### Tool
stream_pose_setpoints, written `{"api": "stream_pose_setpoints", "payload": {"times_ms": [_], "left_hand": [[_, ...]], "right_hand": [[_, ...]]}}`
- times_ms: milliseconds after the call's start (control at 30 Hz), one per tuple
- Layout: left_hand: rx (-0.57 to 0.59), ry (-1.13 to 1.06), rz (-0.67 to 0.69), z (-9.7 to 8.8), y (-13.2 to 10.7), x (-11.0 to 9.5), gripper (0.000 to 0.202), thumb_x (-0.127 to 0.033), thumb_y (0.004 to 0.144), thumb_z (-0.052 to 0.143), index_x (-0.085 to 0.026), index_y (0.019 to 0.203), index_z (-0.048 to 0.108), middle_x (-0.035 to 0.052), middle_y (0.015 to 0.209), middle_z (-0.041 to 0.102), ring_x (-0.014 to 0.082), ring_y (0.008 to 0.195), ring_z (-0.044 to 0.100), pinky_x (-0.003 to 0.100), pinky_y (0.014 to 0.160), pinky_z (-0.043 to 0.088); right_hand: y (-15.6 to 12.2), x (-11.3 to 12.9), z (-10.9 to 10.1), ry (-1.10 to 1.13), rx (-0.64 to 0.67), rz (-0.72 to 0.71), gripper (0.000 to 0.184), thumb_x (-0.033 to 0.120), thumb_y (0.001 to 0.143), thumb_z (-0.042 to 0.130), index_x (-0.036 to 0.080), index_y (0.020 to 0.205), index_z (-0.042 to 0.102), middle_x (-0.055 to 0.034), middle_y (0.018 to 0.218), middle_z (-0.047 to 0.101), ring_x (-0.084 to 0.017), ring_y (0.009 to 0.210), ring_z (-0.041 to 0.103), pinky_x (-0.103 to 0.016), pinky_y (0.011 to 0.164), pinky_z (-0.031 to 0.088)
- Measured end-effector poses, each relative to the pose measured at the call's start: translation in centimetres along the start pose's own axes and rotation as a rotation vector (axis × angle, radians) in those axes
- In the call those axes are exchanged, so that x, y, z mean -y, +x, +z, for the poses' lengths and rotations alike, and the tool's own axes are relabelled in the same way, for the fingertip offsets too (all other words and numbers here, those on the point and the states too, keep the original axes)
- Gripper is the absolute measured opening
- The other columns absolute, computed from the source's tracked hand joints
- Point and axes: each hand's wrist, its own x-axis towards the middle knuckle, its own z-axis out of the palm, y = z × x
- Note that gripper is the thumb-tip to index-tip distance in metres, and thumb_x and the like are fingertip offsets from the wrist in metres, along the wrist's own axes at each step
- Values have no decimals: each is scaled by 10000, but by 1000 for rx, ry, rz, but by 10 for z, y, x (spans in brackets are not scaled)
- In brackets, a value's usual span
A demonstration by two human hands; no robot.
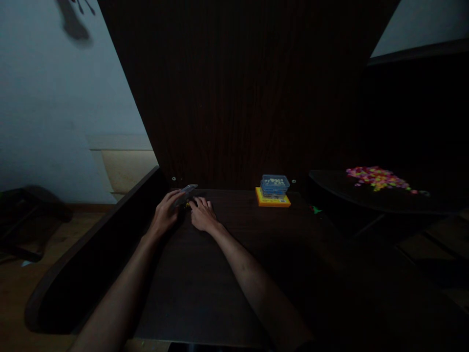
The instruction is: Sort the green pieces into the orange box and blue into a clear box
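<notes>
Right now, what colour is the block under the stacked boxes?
The block is yellow on top, orange-edged, in the head view.

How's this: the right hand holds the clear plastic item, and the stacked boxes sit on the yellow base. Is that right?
Not quite: the head view shows the left hand holding the clear plastic item, not the right hand. The stacked boxes do sit on the yellow base.
</notes>
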Motion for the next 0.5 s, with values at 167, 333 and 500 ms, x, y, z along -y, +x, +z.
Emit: {"api": "stream_pose_setpoints", "payload": {"times_ms": [167, 333, 500], "left_hand": [[-82, 40, -44, 0, 0, 7, 476, -222, 780, 508, -165, 1252, 518, 120, 1278, 540, 263, 1194, 525, 425, 1057, 405], [-167, 83, -245, 3, 0, 11, 429, -269, 761, 563, -160, 1176, 561, 123, 1192, 523, 261, 1067, 574, 401, 941, 490], [-136, 197, -419, 1, 0, 7, 385, -335, 761, 602, -135, 1089, 628, 134, 1110, 532, 259, 937, 611, 383, 833, 531]], "right_hand": [[3, -4, 6, 58, 51, -21, 465, 275, 949, 375, 193, 1406, 393, -123, 1528, 311, -245, 1425, 210, -513, 1117, 240], [3, -3, 5, 37, 85, -103, 549, 427, 964, 376, 153, 1440, 370, -144, 1555, 237, -273, 1442, 174, -476, 1152, 193], [2, -3, 3, 12, 112, -190, 539, 455, 973, 360, 163, 1423, 402, -137, 1546, 259, -277, 1438, 190, -506, 1151, 194]]}}
